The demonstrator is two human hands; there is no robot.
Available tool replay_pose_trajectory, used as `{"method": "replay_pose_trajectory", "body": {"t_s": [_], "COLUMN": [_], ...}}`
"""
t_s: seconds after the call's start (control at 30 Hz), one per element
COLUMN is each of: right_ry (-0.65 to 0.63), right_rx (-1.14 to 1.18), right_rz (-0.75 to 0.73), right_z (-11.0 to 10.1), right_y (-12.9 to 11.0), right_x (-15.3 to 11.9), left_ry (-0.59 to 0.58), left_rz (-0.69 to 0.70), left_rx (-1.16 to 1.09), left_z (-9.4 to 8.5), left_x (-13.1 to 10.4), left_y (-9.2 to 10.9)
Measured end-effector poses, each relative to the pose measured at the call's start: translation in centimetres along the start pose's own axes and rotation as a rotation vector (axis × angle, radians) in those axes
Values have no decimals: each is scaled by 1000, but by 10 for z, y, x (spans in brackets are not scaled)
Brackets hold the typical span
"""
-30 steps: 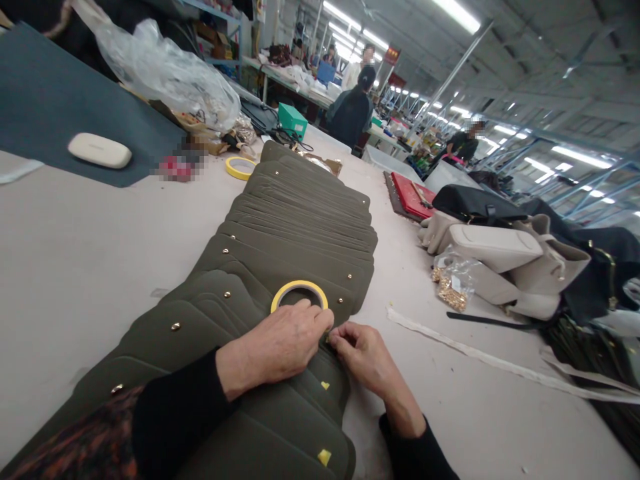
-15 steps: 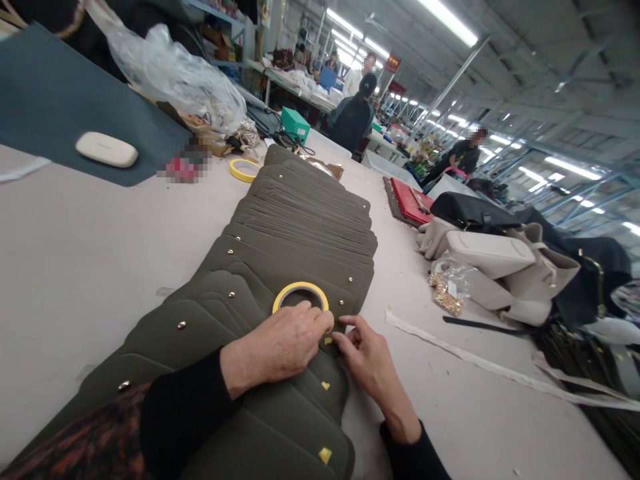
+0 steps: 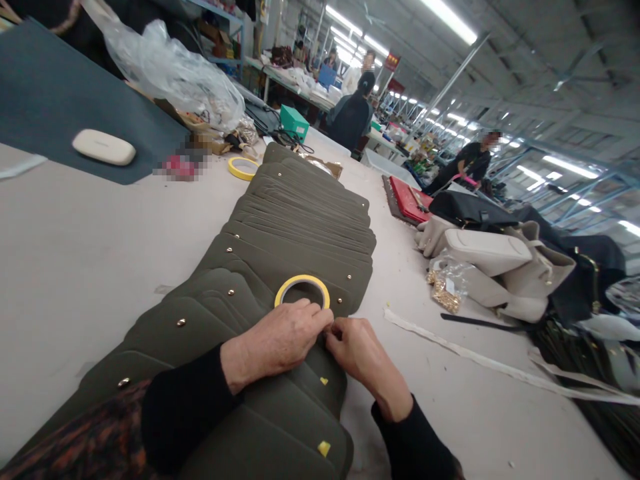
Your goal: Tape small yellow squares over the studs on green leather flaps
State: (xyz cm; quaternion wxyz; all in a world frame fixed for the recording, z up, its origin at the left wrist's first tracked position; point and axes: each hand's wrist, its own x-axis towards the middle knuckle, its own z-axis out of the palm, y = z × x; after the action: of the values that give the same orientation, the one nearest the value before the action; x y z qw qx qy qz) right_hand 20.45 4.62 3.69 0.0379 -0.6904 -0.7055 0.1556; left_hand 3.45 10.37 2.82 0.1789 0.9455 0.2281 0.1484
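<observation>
Overlapping dark olive panels (image 3: 300, 233) with small metal studs run away from me in a long stack. My left hand (image 3: 280, 337) is closed on a yellow tape roll (image 3: 303, 281), which stands over the panels. Against its fingertips, my right hand (image 3: 355, 343) is pinched at the roll's lower right; whatever lies between those fingers is too small to make out. Two bits of yellow tape, one (image 3: 325, 449) near the front and one (image 3: 324, 381) farther up, stick to the panels' right side.
Another yellow tape roll (image 3: 243, 168) lies beyond the stack's left side. A cream case (image 3: 104, 147) rests on a dark sheet (image 3: 60, 100) at left. On the right are beige bags (image 3: 490, 252), a bag of gold hardware (image 3: 445, 293) and a pale strip (image 3: 465, 357). People stand in the background.
My right hand has moved up and left to meet my left fingertips, and its fingers have closed. The yellow bit near the fingertips is now hidden. A person in the background has shifted right.
</observation>
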Motion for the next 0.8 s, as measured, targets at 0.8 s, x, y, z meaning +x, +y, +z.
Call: {"method": "replay_pose_trajectory", "body": {"t_s": [0.8], "right_ry": [576], "right_rx": [351], "right_rz": [-416], "right_z": [-5], "right_y": [-6], "right_x": [-24], "left_ry": [146], "left_rz": [39], "left_rx": [-153], "left_z": [-2], "left_x": [-7], "left_y": [3]}}
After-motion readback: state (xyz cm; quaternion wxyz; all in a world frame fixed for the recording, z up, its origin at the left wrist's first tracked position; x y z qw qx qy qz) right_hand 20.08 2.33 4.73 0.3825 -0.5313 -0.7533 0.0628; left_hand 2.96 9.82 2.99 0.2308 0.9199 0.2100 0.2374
